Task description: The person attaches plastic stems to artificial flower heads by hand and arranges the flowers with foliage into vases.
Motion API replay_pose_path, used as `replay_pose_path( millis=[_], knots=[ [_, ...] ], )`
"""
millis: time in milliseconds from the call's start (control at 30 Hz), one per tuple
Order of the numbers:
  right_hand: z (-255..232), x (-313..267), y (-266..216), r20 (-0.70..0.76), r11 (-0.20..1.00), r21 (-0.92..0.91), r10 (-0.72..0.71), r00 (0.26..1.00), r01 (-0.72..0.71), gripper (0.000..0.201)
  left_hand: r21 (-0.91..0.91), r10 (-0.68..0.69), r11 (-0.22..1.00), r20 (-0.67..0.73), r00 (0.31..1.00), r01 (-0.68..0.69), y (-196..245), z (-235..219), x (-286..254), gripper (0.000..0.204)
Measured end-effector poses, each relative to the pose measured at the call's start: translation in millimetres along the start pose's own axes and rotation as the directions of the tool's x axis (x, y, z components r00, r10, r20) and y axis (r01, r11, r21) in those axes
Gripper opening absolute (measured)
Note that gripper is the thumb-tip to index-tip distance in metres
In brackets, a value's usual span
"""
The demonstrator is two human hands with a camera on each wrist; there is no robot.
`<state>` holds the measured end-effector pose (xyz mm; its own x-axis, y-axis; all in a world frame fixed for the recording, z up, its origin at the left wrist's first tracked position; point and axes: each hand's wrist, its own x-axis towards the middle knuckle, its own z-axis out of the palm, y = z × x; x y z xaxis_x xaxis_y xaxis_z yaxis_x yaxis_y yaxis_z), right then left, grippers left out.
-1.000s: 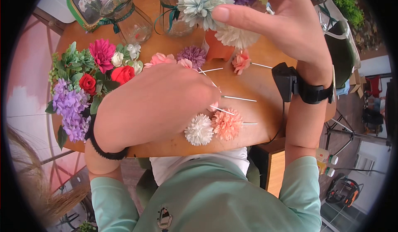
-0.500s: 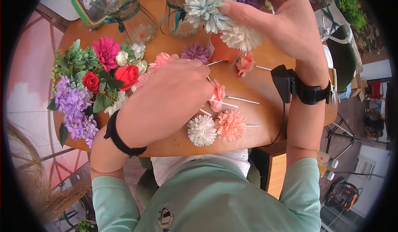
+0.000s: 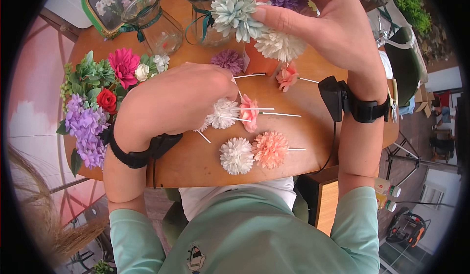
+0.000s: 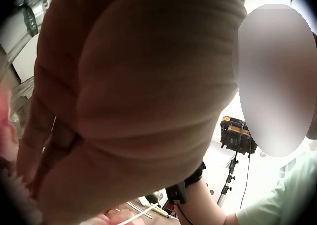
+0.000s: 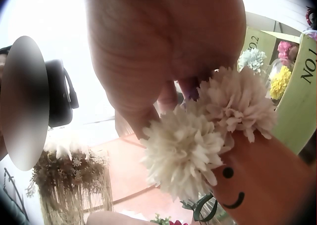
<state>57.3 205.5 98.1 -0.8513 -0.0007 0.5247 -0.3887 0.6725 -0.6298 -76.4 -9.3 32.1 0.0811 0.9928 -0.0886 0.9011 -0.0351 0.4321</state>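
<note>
My right hand [image 3: 328, 24] is above an orange pot [image 3: 257, 61], thumb and forefinger pinching the edge of a pale blue flower [image 3: 238, 12]. A cream flower [image 3: 280, 45] and a purple one [image 3: 285, 0] sit beside it. In the right wrist view the pot [image 5: 247, 185] carries a drawn smile. My left hand [image 3: 181, 97] bends low over the table, its fingertips hidden from above, gripping a white flower [image 3: 223, 113] on a thin white stem. Curled fingers [image 4: 29, 155] meet near white petals in the left wrist view. A pink flower [image 3: 248, 113] lies beside that hand.
Two glass jars with green ribbons [image 3: 159, 29] [image 3: 203, 22] and a green picture frame [image 3: 105, 4] stand at the back. A mixed bouquet [image 3: 90, 117] covers the left side. White [image 3: 236, 155] and peach flowers [image 3: 270, 149] lie near the front edge; a coral one [image 3: 287, 76] lies right.
My left hand has drawn back leftward and the white flower has come into view under it, its stem turned level. My right thumb has closed in on the pale blue flower.
</note>
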Motion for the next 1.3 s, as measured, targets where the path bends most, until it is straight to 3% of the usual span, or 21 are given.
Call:
replay_pose_path(
  millis=[133, 200, 267, 333, 400, 433, 467, 500, 533, 567, 733, 800, 833, 867, 933, 1000, 1033, 1067, 1167, 1233, 1300],
  knots=[
    [0, 3, 36, 0.009, 0.997, 0.019, -0.070, 0.998, 0.069, 0.022, 0.058, -0.035, 0.998, 0.006, 0.999, 0.035, 6, -1, 0, 0.022],
    [0, 2, 37, 0.011, 0.999, 0.048, -0.023, 1.000, 0.022, 0.022, 0.237, -0.122, 0.966, 0.055, 0.991, 0.105, 6, 4, 7, 0.016],
    [0, 2, 36, 0.012, 0.997, 0.074, 0.023, 1.000, -0.024, 0.022, 0.211, -0.127, 0.971, 0.065, 0.990, 0.111, 5, 2, 8, 0.012],
    [-2, 3, 36, 0.033, 0.998, 0.036, -0.048, 0.998, 0.047, 0.021, 0.190, -0.130, 0.975, 0.076, 0.989, 0.113, 6, -4, 8, 0.009],
    [-4, 3, 33, 0.043, 0.999, 0.003, -0.042, 0.998, 0.042, 0.019, 0.058, -0.045, 0.997, -0.075, 0.996, 0.050, 9, -15, 5, 0.010],
    [-5, 3, 31, 0.058, 0.999, -0.026, -0.034, 0.998, 0.035, 0.018, 0.063, -0.041, 0.997, -0.083, 0.996, 0.046, 9, -19, 4, 0.010],
    [-6, 2, 30, 0.060, 0.998, -0.035, -0.042, 0.997, 0.044, 0.018, -0.031, 0.036, 0.999, -0.142, 0.989, -0.041, 8, -23, 2, 0.011],
    [-6, 0, 30, 0.061, 0.999, 0.033, 0.038, 0.997, -0.040, 0.026, -0.117, 0.106, 0.984, -0.207, 0.973, -0.132, 8, -27, 1, 0.012],
    [-6, -1, 30, 0.069, 0.987, 0.102, 0.118, 0.991, -0.125, 0.036, -0.109, 0.109, 0.985, -0.217, 0.970, -0.135, 11, -30, 1, 0.012],
    [-5, -1, 31, 0.040, 0.985, 0.144, 0.093, 0.995, -0.098, 0.018, -0.191, 0.141, 0.960, -0.293, 0.946, -0.202, 14, -33, -1, 0.013],
    [-21, 0, 28, -0.087, 0.940, 0.330, 0.115, 0.990, -0.081, 0.017, -0.341, 0.207, 0.853, -0.475, 0.855, -0.395, 16, -47, -10, 0.012],
    [-25, -4, 26, -0.146, 0.924, 0.376, 0.132, 0.980, -0.069, 0.018, -0.696, -0.093, 0.642, -0.487, 0.868, -0.322, 21, -50, -19, 0.019],
    [-28, -3, 31, -0.136, 0.920, 0.389, 0.106, 0.985, -0.046, 0.020, -0.770, -0.171, 0.588, -0.418, 0.892, -0.248, 24, -57, -23, 0.031],
    [-30, -4, 30, -0.137, 0.920, 0.388, 0.105, 0.985, -0.044, 0.020, -0.769, -0.169, 0.589, -0.419, 0.892, -0.249, 17, -59, -26, 0.031],
    [-31, -1, 25, -0.182, 0.953, 0.295, 0.130, 0.975, -0.072, 0.023, -0.837, -0.224, 0.473, -0.417, 0.881, -0.276, -4, -61, -28, 0.045],
    [-28, 0, 26, -0.170, 0.954, 0.291, 0.130, 0.977, -0.077, 0.024, -0.839, -0.157, 0.455, -0.406, 0.900, -0.299, -18, -55, -27, 0.054],
    [-27, 0, 28, -0.159, 0.955, 0.287, 0.132, 0.978, -0.082, 0.026, -0.927, 0.001, 0.146, -0.348, 0.937, -0.345, -24, -53, -24, 0.057],
    [-26, 0, 29, -0.161, 0.955, 0.286, 0.132, 0.978, -0.082, 0.026, -0.937, 0.174, -0.175, -0.330, 0.928, -0.301, -28, -50, -22, 0.060],
    [-23, -2, 36, -0.084, 0.916, 0.397, 0.096, 0.992, -0.055, 0.027, -0.905, 0.092, -0.248, -0.376, 0.922, -0.345, -24, -39, -25, 0.060],
    [-22, -3, 40, -0.006, 0.975, 0.221, 0.026, 1.000, -0.024, 0.023, -0.906, 0.089, -0.250, -0.372, 0.924, -0.341, -22, -34, -23, 0.058],
    [-25, -6, 40, 0.006, 0.959, 0.262, 0.107, 0.994, -0.105, 0.024, -0.908, 0.082, -0.250, -0.367, 0.927, -0.337, -19, -30, -18, 0.055]
  ],
)
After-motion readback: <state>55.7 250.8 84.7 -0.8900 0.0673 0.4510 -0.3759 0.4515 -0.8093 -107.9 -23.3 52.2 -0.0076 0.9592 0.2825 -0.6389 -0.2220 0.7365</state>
